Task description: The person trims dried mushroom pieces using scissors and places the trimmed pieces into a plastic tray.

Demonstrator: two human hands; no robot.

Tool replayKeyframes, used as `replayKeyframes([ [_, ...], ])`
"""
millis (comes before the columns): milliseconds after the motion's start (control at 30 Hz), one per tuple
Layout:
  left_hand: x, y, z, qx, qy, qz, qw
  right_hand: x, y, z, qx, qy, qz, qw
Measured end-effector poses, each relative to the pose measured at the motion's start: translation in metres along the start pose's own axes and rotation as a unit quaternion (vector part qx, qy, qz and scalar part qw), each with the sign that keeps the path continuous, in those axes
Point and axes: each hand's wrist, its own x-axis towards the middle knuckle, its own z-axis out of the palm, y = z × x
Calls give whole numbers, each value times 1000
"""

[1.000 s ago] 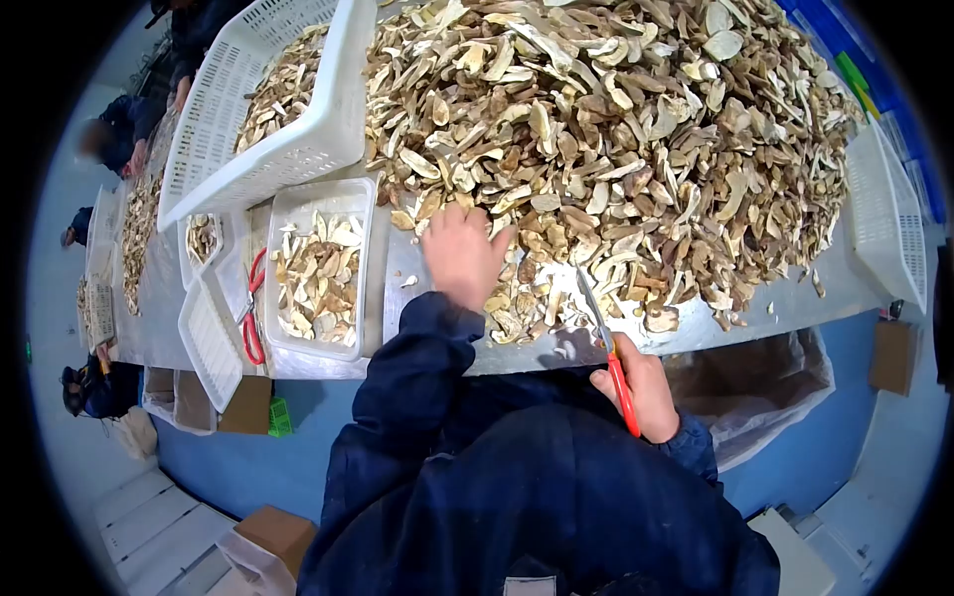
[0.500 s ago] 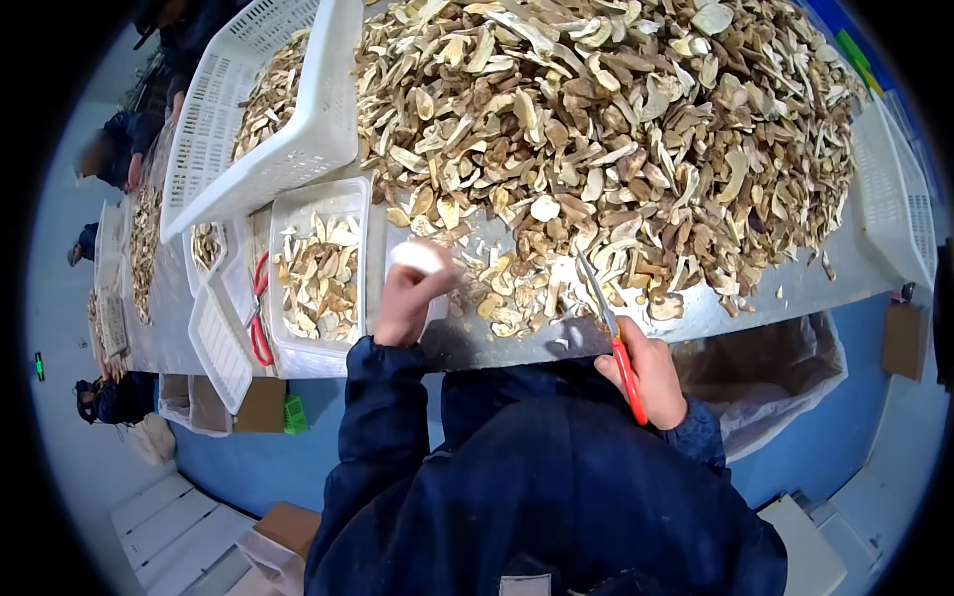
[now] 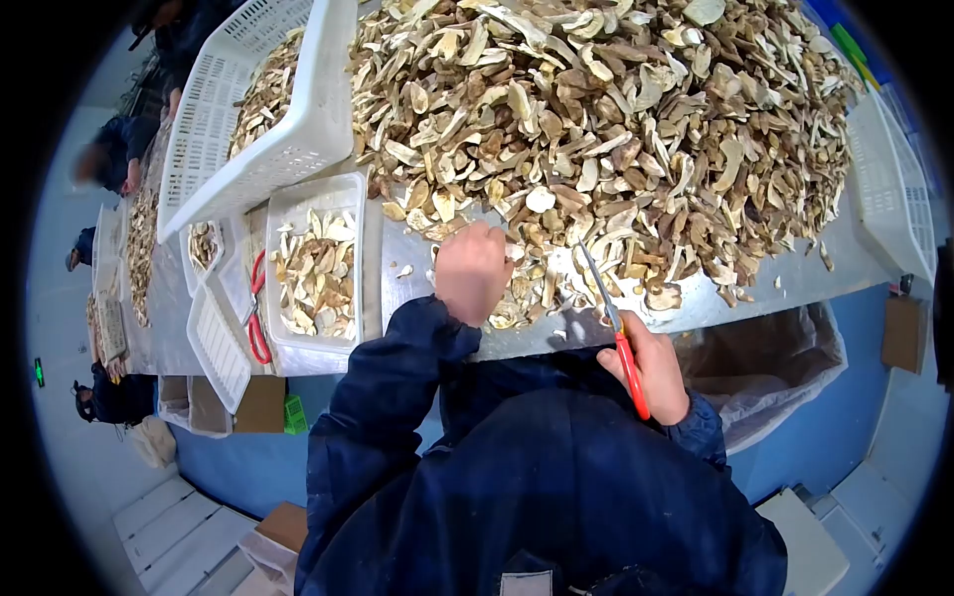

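Note:
My left hand (image 3: 474,270) is over the small scatter of sliced dried mushrooms (image 3: 537,283) at the front of the metal table. Its fingers curl down and inward, and what they hold, if anything, is hidden. Red-handled scissors (image 3: 626,358) are gripped in my right hand (image 3: 653,370) at the table's front edge, their blades pointing up and away towards the big mushroom heap (image 3: 636,129). Left of my left hand stands a clear plastic tub (image 3: 361,248) with mushroom slices in it.
A white perforated crate (image 3: 318,139) with mushrooms stands at the left, another crate (image 3: 889,189) at the right. Red-handled scissors (image 3: 255,308) and a white slotted basket (image 3: 219,348) lie beside the tub. A lined bin (image 3: 775,368) is below the edge. Other people (image 3: 124,149) are at far left.
My left hand has moved right, from beside the tub to the scattered slices. The white piece seen at its fingers before is now out of sight. My right hand has barely moved.

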Motion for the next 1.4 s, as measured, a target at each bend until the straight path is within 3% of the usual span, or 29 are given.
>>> replayKeyframes([
  [533, 1, -8, -1, -45, 32, 78, 995, -1, 2, 4, -13, 11, -2, 1000],
  [633, 12, -15, -7, -112, -34, 13, 993, 0, 1, 2, -14, 10, -1, 1000],
  [700, 13, -31, -21, -432, -74, -110, 892, -3, 1, 0, -11, 18, 0, 1000],
  [733, 11, -42, -29, -573, -92, -168, 797, -4, 2, 1, -7, 20, 3, 1000],
  [767, 3, -58, -28, -678, -91, -166, 711, -3, 4, 1, -3, 22, 4, 1000],
  [833, -17, -64, -27, -825, -25, -181, 534, -1, 6, 1, 0, 22, 2, 1000],
  [933, -27, -33, -43, -799, 67, -314, 509, 1, 8, 2, -7, 17, 0, 1000],
  [1033, -36, -51, -27, -834, -49, -187, 516, 3, 4, 2, -18, 5, 4, 1000],
  [1067, -39, -55, -23, -782, -111, -249, 561, 4, 4, 2, -19, 1, 6, 1000],
  [1133, -34, -31, -22, -554, -97, -177, 808, 5, 2, 1, -20, 1, 6, 1000],
  [1167, -31, -19, -20, -414, -86, -132, 897, 4, 1, 1, -18, 4, 6, 1000],
  [1233, -31, -11, -8, -223, -72, -64, 970, 2, 1, 0, -17, 10, 8, 1000],
  [1267, -32, -11, -4, -123, -63, -29, 990, 1, 2, 0, -17, 12, 8, 1000],
  [1367, -28, -21, 3, -165, -20, 6, 986, 0, 4, 0, -15, 17, 6, 1000],
  [1400, -25, -25, -4, -324, -44, -72, 942, 0, 4, -1, -14, 20, 6, 1000],
])
